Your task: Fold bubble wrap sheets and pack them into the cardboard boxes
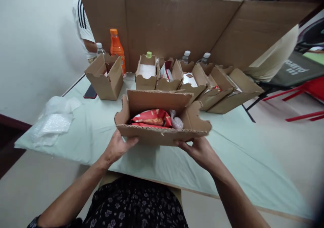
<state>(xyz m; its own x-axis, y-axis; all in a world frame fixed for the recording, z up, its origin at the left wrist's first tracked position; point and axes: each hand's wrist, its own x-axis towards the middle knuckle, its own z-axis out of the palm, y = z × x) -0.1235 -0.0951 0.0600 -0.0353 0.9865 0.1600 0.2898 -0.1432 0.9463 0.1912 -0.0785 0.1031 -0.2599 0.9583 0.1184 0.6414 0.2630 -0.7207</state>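
Both of my hands hold an open-topped cardboard box (157, 138) in front of me, above the cloth-covered table. My left hand (120, 145) grips its lower left, thumb along the near wall, the other fingers mostly hidden. At the lower right my right hand (197, 150) grips it the same way, fingers partly under the box. Inside lie a red printed packet (153, 117) and a small bundle in clear, bubbly wrap (176, 120). The box's side walls have wavy cut edges.
Several similar cardboard boxes (168, 85) stand in a row behind, with another box (107, 81) to the left. An orange bottle (116, 49), a phone (90, 92) and bubble wrap (57, 123) are on the table (93, 130). A cardboard screen (182, 28) backs it; a person's sleeve (86, 25) shows left.
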